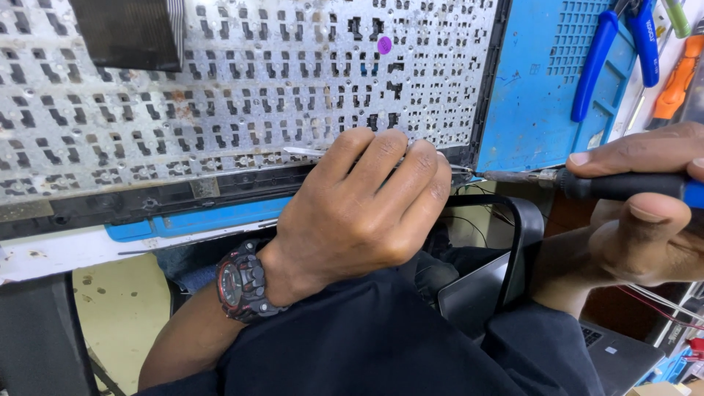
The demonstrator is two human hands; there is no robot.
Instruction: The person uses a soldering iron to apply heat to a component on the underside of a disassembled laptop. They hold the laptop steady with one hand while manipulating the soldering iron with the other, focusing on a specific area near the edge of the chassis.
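White bench carries a blue mat (pliers lie on it).

Tight along the keyboard back bottom edge, pliers crowding the blue mat right, open below the table edge.

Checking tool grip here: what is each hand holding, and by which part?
The right hand holds a soldering iron by its dark handle. The left hand pinches a thin metal tool by one end, at the keyboard backplate.
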